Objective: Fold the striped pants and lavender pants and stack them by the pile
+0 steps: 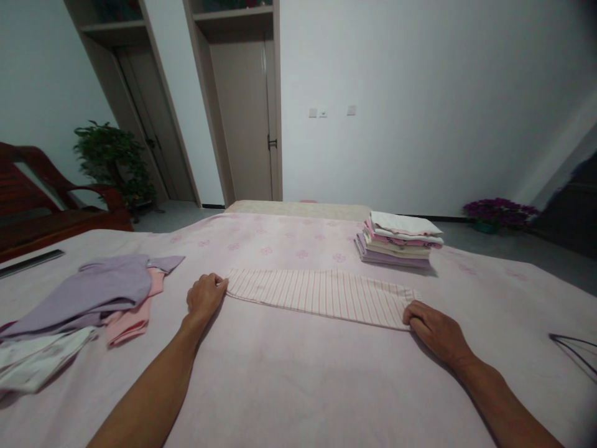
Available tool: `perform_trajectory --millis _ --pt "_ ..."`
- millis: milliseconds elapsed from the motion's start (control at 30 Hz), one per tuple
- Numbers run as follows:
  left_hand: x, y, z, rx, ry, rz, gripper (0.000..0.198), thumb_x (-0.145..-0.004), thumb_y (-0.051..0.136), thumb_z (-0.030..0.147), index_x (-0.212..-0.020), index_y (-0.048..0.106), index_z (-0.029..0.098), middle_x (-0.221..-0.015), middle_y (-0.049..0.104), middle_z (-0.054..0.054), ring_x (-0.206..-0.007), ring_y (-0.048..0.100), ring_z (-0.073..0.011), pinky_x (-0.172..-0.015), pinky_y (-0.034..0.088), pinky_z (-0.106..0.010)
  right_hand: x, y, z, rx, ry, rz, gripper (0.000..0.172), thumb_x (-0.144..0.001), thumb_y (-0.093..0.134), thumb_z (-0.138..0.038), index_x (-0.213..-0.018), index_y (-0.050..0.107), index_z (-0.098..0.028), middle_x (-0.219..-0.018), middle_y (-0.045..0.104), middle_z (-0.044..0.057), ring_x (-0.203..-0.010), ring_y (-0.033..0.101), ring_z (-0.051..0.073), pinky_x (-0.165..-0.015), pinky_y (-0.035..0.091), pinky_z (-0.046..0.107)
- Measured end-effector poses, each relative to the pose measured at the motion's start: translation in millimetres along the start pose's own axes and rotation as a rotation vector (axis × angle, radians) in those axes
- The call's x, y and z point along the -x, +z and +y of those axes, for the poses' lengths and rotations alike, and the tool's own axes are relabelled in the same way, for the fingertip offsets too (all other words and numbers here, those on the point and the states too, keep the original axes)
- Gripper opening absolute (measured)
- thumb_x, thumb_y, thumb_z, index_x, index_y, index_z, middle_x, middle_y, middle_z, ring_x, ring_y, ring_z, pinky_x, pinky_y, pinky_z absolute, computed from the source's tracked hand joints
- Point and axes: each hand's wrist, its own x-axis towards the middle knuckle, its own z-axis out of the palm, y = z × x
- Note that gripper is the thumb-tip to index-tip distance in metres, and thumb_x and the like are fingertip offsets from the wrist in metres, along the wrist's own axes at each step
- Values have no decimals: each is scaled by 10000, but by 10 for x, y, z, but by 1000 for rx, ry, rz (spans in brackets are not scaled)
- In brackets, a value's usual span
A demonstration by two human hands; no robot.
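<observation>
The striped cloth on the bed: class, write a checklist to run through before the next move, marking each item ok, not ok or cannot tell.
1. Left hand touching the left end of the striped cloth: ok.
2. Right hand touching its right end: ok.
3. Cloth lying flat on the bed, without visible bunching: ok.
4. Underside of the cloth smooth: cannot tell, hidden.
5. Folded stack apart from the cloth: ok.
6. Lilac garment neatly folded: not ok, it lies loose over a pink garment.
</observation>
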Motion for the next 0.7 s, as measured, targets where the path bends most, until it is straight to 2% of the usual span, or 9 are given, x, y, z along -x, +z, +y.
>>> perform_trajectory --millis 267,333,400,467,500,533,600,700 --pt "-16 24 -62 -93 25 34 350 -887 431 453 -920 680 209 -1034 679 -135 -980 627 -340 -807 448 -441 1 8 3 -2 2 -17 218 -831 421 -258 -758 625 -235 -817 667 -5 -751 607 177 -697 408 287" --pt "14 1 -34 -122 57 89 309 -880 462 396 -974 678 196 -1041 674 -147 -978 628 -344 -823 455 -455 3 10 2 3 -2 -16 216 -830 422 -248 -756 624 -232 -808 661 -7 -742 601 174 -693 403 286" --pt "60 -25 42 -114 141 207 274 -866 488 299 -1042 666 187 -1096 665 -153 -1025 618 -342 -890 450 -482 7 9 -6 10 -13 -2 212 -828 424 -237 -751 621 -228 -799 655 -7 -735 597 172 -695 400 284" --pt "110 -24 181 -19 310 302 259 -860 486 213 -1052 658 189 -1181 650 -140 -1122 592 -318 -993 426 -482 11 2 -23 18 -30 18 207 -823 424 -224 -744 616 -224 -791 649 -6 -733 592 171 -698 397 282" --pt "133 -6 272 56 415 308 248 -870 476 193 -1036 659 193 -1217 645 -127 -1170 575 -295 -1040 413 -461 12 -3 -36 21 -42 26 203 -819 426 -216 -740 613 -222 -785 646 -4 -731 591 170 -699 396 281" --pt "154 26 374 136 518 278 242 -889 464 190 -1025 663 198 -1246 642 -114 -1209 562 -269 -1072 407 -431 13 -9 -49 24 -55 32 198 -812 428 -208 -736 610 -220 -778 643 -3 -731 589 170 -700 395 280" --pt "186 128 588 241 686 146 273 -942 436 234 -1083 668 203 -1304 634 -94 -1275 536 -224 -1109 402 -373 17 -19 -76 32 -75 42 187 -797 433 -191 -732 606 -215 -763 637 0 -726 586 170 -702 395 278" --pt "212 325 850 190 806 -64 389 -991 411 342 -1292 612 197 -1416 586 -92 -1380 460 -211 -1157 356 -371 33 -30 -95 44 -87 50 180 -785 436 -177 -727 604 -209 -748 635 4 -711 579 167 -699 395 278"
